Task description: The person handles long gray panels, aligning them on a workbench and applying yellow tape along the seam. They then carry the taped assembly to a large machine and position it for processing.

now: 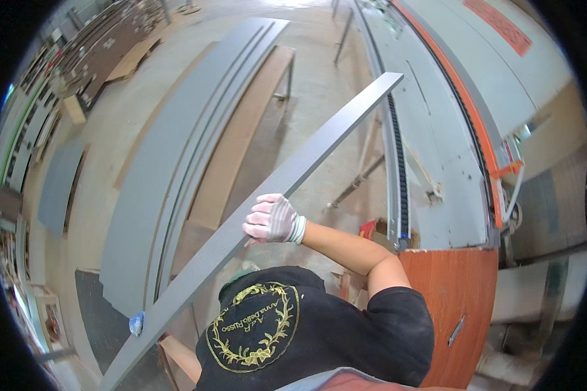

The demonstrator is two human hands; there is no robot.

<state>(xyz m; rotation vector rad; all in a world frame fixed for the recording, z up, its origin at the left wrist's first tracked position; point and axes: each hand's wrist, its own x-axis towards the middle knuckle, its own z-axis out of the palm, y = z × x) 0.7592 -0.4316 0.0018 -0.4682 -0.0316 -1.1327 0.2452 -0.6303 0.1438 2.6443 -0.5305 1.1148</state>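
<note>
The person in the black shirt (pixel 261 326) had the long grey board (pixel 225 238) up in hand, slanting across the front of the body. The right hand (pixel 274 219), gloved in pink and grey, had its grip closed over the board near mid-length. The left forearm (pixel 181 358) reached in at the board's near end, but the hand there was hidden, and I couldn't tell how that grip stood. As I judged it, the work was partway through: the board was in hand and not yet set down. A wide grey panel (pixel 169 150) and some narrower strips lay to the left of the board; whether they were done or waiting, I couldn't say.

To the right of the board's near half was a red-brown wooden top (pixel 437 287) with a small metallic piece (pixel 457 330) on it. Past the board's middle, on its left, a brown bench (pixel 241 146) ran alongside the strips. A long, pale machine (pixel 453 176) with an orange edge stood to the right of the board's far tip; I couldn't tell whether they touched. Beyond that tip stretched a pale, shiny floor (pixel 313 29), and far off to the board's left were stacked boards (pixel 101 49).
</note>
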